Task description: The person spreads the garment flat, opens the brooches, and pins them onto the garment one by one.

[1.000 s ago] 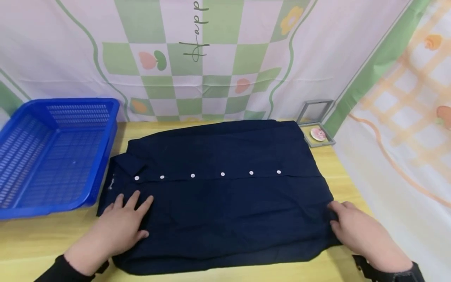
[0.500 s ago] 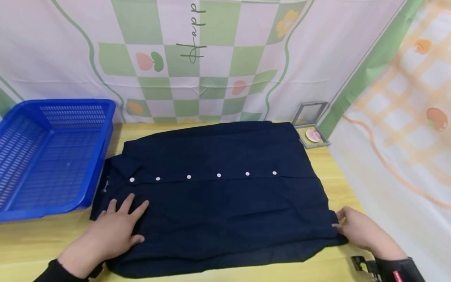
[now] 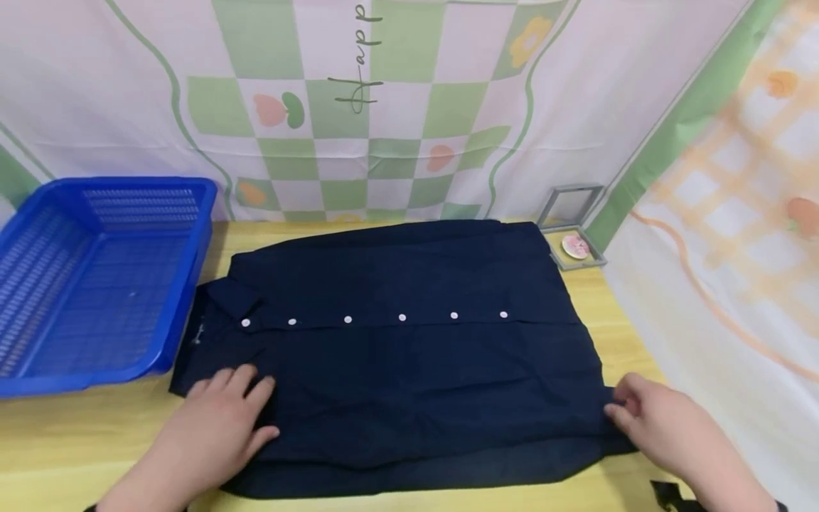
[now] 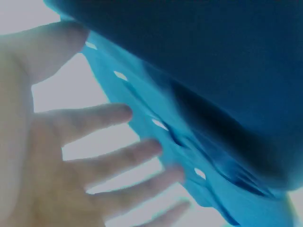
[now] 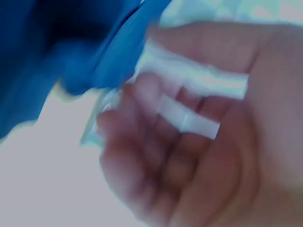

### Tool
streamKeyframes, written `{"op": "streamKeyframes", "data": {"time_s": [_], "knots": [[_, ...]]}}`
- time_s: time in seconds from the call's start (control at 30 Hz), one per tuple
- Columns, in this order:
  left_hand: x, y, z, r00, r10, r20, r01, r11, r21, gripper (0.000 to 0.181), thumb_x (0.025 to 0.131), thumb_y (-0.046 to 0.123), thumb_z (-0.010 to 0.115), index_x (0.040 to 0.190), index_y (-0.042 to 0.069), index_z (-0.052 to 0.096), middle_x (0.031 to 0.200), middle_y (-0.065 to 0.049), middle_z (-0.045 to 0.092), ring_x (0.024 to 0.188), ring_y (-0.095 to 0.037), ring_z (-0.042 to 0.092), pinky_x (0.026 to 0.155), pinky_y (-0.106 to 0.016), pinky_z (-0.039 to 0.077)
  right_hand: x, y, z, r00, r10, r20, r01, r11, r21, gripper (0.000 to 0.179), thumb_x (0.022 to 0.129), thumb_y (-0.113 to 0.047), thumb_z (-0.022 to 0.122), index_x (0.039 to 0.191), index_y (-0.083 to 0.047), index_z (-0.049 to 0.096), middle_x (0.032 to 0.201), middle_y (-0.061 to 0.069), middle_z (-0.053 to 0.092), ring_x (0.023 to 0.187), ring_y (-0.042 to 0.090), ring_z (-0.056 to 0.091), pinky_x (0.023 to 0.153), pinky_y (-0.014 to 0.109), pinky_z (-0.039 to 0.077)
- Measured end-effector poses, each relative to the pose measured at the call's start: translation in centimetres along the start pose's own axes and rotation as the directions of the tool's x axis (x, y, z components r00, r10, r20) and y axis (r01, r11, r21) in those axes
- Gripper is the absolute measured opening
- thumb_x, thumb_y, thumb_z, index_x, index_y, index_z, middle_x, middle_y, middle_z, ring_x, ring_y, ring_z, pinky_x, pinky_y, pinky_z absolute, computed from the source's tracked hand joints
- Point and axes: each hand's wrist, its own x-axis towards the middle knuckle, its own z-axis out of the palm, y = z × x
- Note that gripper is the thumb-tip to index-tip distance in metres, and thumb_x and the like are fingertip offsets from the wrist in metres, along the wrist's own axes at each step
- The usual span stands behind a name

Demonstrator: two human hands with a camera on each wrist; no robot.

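A dark navy button-up shirt lies spread flat, front up, its collar to the left and a row of white buttons along the middle. My left hand rests on the shirt below the collar, and its spread fingers also show in the left wrist view. At the right end, the thumb and bent fingers of my right hand pinch the lower hem corner of the shirt. In the right wrist view the curled fingers and a blurred edge of the shirt appear, with the fingertips right at the cloth.
A blue plastic basket stands on the left, close beside the collar. At the back right is a small grey frame-like box with its lid up and a round pink item inside. A patterned curtain hangs behind the yellow table.
The right hand has drawn the lower hem corner out to the right. My left hand has slid slightly down from the collar, with its fingers a little more bent.
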Motion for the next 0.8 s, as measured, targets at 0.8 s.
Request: {"op": "streamKeyframes", "data": {"time_s": [0.8], "knots": [[-2.2,-0.8,1.3,0.954,0.299,0.014,-0.298,0.954,-0.036,0.024,0.085,0.018,0.077,0.109,0.020,0.077,0.099,-0.001,0.060,0.080,-0.016,0.059,0.065,-0.038,0.050,0.7,-2.1,2.2,0.964,-0.238,0.119,0.248,0.965,-0.081,0.021,0.082,-0.035,0.082,0.094,-0.026,0.067,0.111,0.005,0.061,0.097,0.025,0.063,0.080,0.044,0.053]]}}
